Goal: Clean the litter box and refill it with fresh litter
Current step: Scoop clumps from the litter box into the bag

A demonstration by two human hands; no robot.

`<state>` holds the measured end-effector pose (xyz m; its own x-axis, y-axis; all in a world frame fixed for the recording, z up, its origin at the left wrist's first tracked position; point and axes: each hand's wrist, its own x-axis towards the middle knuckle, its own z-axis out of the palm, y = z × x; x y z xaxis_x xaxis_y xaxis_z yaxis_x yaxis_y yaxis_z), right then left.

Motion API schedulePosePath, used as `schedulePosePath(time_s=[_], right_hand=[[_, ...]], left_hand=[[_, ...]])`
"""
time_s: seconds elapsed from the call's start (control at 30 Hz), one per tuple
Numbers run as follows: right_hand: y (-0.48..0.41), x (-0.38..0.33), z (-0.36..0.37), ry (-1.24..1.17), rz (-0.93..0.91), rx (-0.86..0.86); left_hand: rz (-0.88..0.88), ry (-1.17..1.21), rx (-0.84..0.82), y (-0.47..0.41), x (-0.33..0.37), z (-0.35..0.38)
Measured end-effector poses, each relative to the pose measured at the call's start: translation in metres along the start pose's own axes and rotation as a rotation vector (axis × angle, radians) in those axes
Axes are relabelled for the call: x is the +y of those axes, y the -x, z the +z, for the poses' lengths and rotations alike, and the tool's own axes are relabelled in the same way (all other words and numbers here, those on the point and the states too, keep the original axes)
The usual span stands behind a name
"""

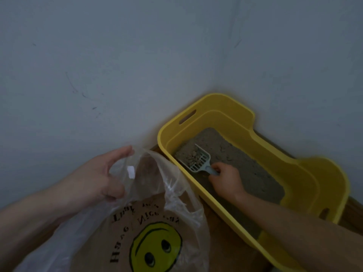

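A yellow litter box (306,185) stands in the room's corner with grey litter (255,169) spread over its floor. My right hand (225,179) grips the handle of a pale slotted scoop (198,160) inside the box. The scoop is raised a little over the litter at the left end and carries several clumps. To the left, my left hand (100,177) pinches the rim of a clear plastic bag (172,193) and holds its mouth open next to the box's left wall. The bag bears a yellow smiley face and black lettering.
Pale walls (117,65) meet in a corner right behind the box. Brown wooden floor (222,232) shows between the bag and the box and at the right edge.
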<state>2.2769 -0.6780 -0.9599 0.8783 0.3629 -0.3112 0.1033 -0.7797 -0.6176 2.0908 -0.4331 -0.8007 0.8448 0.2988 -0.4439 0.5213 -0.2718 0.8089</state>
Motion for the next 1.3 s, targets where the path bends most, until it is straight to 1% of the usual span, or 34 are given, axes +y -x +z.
schedulePosePath(time_s=[0.13, 0.4, 0.5, 0.57, 0.7, 0.8, 0.93, 1.03, 1.17, 1.3], right_hand=[[0.013, 0.004, -0.024, 0.001, -0.015, 0.050], [0.040, 0.011, -0.060, 0.037, -0.040, 0.059], [0.047, 0.009, -0.068, 0.030, -0.046, 0.047], [0.053, 0.006, -0.073, 0.031, -0.058, 0.042], [0.062, 0.000, -0.082, 0.041, -0.073, 0.036], [0.070, -0.005, -0.090, 0.021, -0.068, 0.019], [0.084, -0.015, -0.099, 0.017, -0.101, 0.017], [0.097, -0.027, -0.105, 0.000, -0.129, 0.020], [0.118, -0.047, -0.115, -0.042, -0.166, 0.033], [0.136, -0.068, -0.129, -0.045, -0.200, 0.042]], left_hand=[[0.018, -0.018, 0.014, 0.001, 0.011, 0.005], [0.068, -0.038, 0.029, 0.010, 0.031, 0.014], [0.093, -0.051, 0.005, 0.017, 0.036, 0.019], [0.068, -0.053, 0.001, 0.022, 0.036, 0.022], [0.038, 0.020, -0.082, 0.028, 0.035, 0.023], [0.043, 0.065, -0.113, 0.030, 0.038, 0.022], [0.034, 0.042, -0.127, 0.031, 0.039, 0.021], [0.029, 0.020, -0.103, 0.029, 0.037, 0.019], [0.036, 0.025, -0.144, 0.030, 0.037, 0.013], [0.058, -0.043, -0.188, 0.029, 0.039, 0.002]])
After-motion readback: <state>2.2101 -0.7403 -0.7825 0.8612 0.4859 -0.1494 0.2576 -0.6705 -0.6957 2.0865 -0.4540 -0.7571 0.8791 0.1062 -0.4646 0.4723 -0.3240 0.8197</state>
